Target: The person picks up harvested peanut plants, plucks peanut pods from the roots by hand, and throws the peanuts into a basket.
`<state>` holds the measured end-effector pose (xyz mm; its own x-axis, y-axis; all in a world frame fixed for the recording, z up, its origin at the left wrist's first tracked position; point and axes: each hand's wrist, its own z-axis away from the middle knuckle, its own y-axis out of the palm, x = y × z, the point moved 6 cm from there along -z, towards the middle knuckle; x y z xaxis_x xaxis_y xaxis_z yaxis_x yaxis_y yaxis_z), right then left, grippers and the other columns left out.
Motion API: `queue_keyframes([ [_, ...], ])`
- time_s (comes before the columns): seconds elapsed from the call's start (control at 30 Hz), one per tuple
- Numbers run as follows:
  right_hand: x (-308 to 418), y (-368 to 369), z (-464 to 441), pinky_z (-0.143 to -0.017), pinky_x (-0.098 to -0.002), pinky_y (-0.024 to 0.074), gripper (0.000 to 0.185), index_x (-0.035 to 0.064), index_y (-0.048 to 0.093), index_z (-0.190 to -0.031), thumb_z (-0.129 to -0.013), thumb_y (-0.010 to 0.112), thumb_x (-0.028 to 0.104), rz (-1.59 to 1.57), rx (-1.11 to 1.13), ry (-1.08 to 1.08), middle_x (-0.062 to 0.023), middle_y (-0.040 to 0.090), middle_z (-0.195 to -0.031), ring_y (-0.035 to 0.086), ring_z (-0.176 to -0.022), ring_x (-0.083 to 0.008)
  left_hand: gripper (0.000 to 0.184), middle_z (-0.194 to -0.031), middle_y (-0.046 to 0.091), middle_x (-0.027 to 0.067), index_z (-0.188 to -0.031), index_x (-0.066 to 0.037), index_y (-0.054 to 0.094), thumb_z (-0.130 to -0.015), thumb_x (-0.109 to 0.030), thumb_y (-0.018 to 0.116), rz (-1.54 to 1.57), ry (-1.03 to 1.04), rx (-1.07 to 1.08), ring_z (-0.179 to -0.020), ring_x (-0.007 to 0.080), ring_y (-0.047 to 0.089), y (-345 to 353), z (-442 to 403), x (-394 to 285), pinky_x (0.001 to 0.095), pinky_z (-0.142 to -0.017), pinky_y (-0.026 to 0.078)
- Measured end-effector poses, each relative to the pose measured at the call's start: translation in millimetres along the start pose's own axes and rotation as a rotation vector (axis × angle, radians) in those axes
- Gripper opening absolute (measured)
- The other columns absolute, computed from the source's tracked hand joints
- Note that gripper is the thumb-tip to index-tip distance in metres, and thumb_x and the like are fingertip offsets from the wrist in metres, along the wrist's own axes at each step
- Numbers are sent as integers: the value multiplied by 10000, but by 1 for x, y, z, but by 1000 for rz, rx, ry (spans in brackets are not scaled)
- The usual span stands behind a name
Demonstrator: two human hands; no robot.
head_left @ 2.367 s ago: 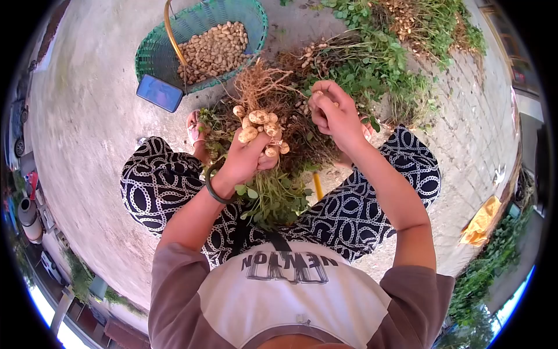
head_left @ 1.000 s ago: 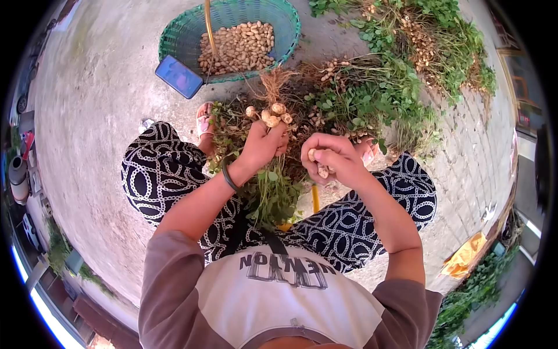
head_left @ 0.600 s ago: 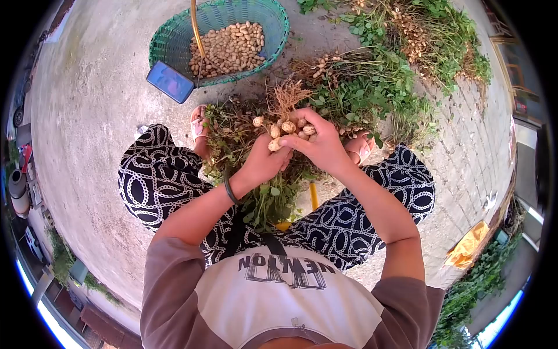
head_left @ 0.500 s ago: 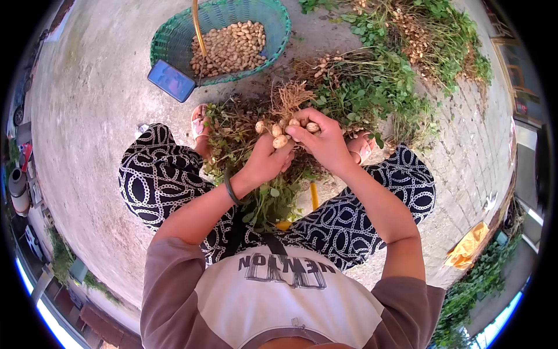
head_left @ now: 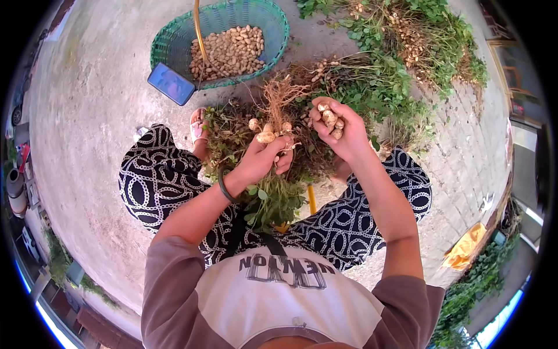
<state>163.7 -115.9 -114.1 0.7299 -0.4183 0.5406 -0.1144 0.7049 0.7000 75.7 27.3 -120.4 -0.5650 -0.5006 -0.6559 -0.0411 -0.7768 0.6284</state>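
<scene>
My left hand (head_left: pixel 266 156) is closed round the stems of a peanut plant (head_left: pixel 282 100), whose bushy roots point up and away from me. A few peanuts (head_left: pixel 266 137) still hang on it beside my thumb. To the right, my right hand (head_left: pixel 344 129) is curled round several loose peanuts (head_left: pixel 330 119), apart from the plant. Leaves of the held plant hang below my left hand, between my knees.
A green woven basket (head_left: pixel 279 52) with peanuts in it stands ahead on the left, a phone (head_left: pixel 171 84) at its near rim. Peanut plants with leaves (head_left: pixel 378 75) lie in heaps ahead right. A yellow bag (head_left: pixel 467 246) lies far right.
My right hand has pulled away from the plant to the right, with several peanuts in it. My left hand stays on the stems, and fewer peanuts hang there.
</scene>
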Motion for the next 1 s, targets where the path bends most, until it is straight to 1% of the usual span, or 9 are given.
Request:
queue_keyframes([
  [0.2, 14, 3, -70, -582, -264, 522, 357, -12, 535, -1186, -978, 531, 278, 323, -290, 105, -119, 631, -950, 656, -768, -211, 142, -586, 470, 27, -943, -52, 477, -1021, -158, 426, 49, 57, 21, -478, 136, 472, -7, 2, 6, 286, -459, 382],
  [0.27, 30, 33, -115, -794, -363, 587, 456, -44, 446, -1290, -979, 557, 270, 262, -153, 80, -193, 575, -1152, 661, -986, -322, 151, -590, 483, 32, -931, -45, 483, -1018, -154, 423, 30, 92, 34, -481, 137, 478, -9, 3, 5, 287, -464, 391],
  [0.33, 50, 41, -146, -986, -418, 526, 420, -59, 475, -1245, -992, 546, 269, 404, -222, -25, -228, 560, -1192, 632, -1077, -308, 193, -601, 506, 41, -868, -32, 498, -1003, -143, 417, 60, 116, 56, -487, 139, 485, -8, 5, 0, 289, -475, 400],
  [0.47, 81, 57, -114, -936, -398, 549, 388, -69, 495, -1253, -1002, 514, 228, 671, -243, -378, -209, 551, -1236, 623, -1105, -295, 253, -607, 515, 41, -812, -22, 512, -991, -158, 396, 95, 132, 125, -513, 136, 494, -12, 6, 1, 290, -504, 408],
  [0.63, 27, 44, -22, -597, -256, 529, 439, -26, 687, -979, -973, 573, 398, 1083, 1, 164, -84, 681, -807, 664, -701, -143, 293, -623, 514, 43, -820, -17, 522, -991, -198, 369, 68, 74, 117, -545, 142, 493, -8, 7, -1, 289, -546, 412],
  [0.73, -3, 46, 6, -585, -236, 488, 290, 16, 706, -1016, -941, 656, 292, 1084, 58, 100, -30, 636, -768, 605, -667, -85, 309, -634, 505, 46, -843, -24, 531, -997, -236, 367, -33, 55, 102, -559, 156, 488, 0, 10, -3, 292, -569, 411],
  [0.83, -8, 51, 10, -577, -230, 463, 189, 13, 652, -1009, -919, 684, 176, 1000, 44, -263, -5, 600, -768, 566, -648, -67, 310, -659, 545, 55, -834, -26, 539, -1007, -237, 391, -79, 31, 83, -561, 146, 516, 5, 8, -1, 290, -543, 424],
  [0.97, 7, 31, 17, -583, -239, 475, 202, 36, 511, -948, -892, 690, 111, 1148, -247, -301, -4, 598, -775, 576, -642, -81, 321, -651, 534, 52, -814, -41, 520, -1017, -259, 403, -79, -4, 109, -551, 141, 506, 11, 10, 0, 286, -527, 407],
  [1.0, 12, 24, 17, -581, -239, 481, 181, 39, 522, -945, -908, 671, 133, 925, -246, -215, -14, 600, -775, 584, -663, -96, 322, -642, 529, 51, -811, -43, 517, -1017, -263, 403, -66, -19, 109, -547, 140, 501, 13, 11, 1, 286, -525, 402],
])
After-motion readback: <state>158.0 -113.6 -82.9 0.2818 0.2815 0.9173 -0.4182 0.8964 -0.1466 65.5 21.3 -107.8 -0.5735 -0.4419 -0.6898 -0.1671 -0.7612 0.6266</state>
